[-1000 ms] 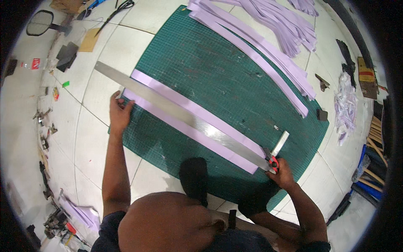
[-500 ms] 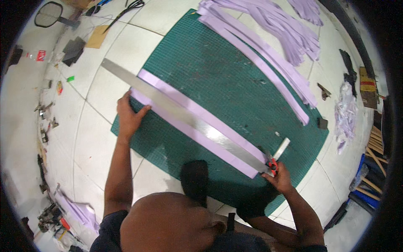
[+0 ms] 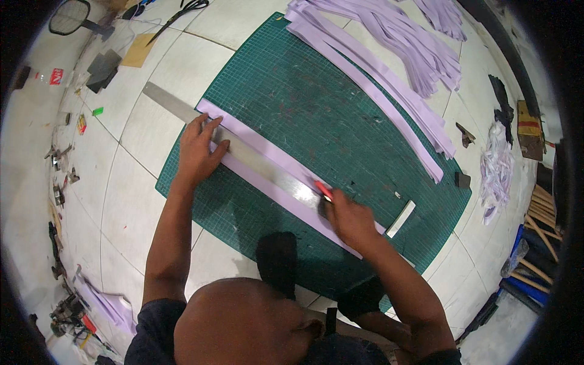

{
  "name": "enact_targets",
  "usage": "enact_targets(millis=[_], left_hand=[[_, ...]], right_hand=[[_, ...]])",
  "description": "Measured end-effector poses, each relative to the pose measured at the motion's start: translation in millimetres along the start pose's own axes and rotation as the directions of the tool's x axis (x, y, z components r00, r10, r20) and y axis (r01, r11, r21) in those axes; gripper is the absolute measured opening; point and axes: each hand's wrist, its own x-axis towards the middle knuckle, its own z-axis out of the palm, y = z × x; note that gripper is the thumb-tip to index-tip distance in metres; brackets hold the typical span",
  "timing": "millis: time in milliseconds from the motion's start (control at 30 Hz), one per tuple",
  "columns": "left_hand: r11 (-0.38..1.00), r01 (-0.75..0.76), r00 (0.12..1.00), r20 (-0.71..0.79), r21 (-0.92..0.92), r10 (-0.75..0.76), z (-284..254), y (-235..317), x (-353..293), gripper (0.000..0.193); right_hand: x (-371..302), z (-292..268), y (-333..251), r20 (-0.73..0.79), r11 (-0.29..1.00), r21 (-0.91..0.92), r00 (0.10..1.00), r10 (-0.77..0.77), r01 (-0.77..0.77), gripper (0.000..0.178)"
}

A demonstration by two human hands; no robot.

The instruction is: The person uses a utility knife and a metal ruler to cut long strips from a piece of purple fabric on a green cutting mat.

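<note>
A long steel ruler (image 3: 258, 161) lies slantwise along a lilac fabric strip (image 3: 267, 181), whose edges show on both sides of it. My left hand (image 3: 201, 147) presses on the ruler toward its far left end, fingers spread and thumb apart. In my right hand (image 3: 351, 220) is a red utility knife (image 3: 324, 191), its red body sticking out past the closed fingers. That hand is over the ruler toward its near right end. The knife's blade cannot be made out. Ruler and fabric rest on a green cutting mat (image 3: 292, 91).
More lilac strips (image 3: 389, 97) lie along the mat's far right and beyond it. A white bar (image 3: 401, 219) and a dark block (image 3: 462, 179) are at the mat's right. Scissors (image 3: 182, 15) lie on the tiles at far left, and clips (image 3: 58, 157) at left.
My left hand has moved from the fabric's near edge onto the ruler. My right hand has gone from the ruler's right end leftward along it, with the red knife now pointing up-left.
</note>
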Motion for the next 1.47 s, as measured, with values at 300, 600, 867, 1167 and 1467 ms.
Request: enact_targets(millis=[300, 600, 867, 1167, 1467], left_hand=[[0.996, 0.026, 0.966, -0.258, 0.087, -0.003, 33.6, -17.0, -3.3, 0.042], [0.997, 0.032, 0.961, -0.276, 0.072, -0.011, 36.2, -8.8, -2.9, 0.04], [0.996, 0.051, 0.968, -0.249, 0.075, -0.031, 37.7, -11.0, -1.1, 0.042], [0.994, 0.047, 0.966, -0.257, 0.1, -0.019, 41.8, -16.2, 0.1, 0.042], [0.989, 0.059, 0.974, -0.226, 0.137, -0.027, 48.9, -26.5, 0.2, 0.046]], right_hand=[[100.5, 22.2, -80.5, -0.04, 0.966, -0.104, 0.97, -0.241, 0.236, 0.024], [116.7, 28.1, -80.3, -0.032, 0.965, -0.115, 0.971, -0.239, 0.234, 0.023], [98.7, 1.7, -74.2, 0.136, 0.989, -0.065, 0.983, -0.124, 0.134, 0.032], [38.8, -17.4, -32.8, 0.338, 0.986, -0.163, 0.941, 0.024, 0.034, 0.04], [-23.1, -17.1, 15.2, 0.277, 0.98, -0.201, 0.959, 0.056, 0.001, 0.023]])
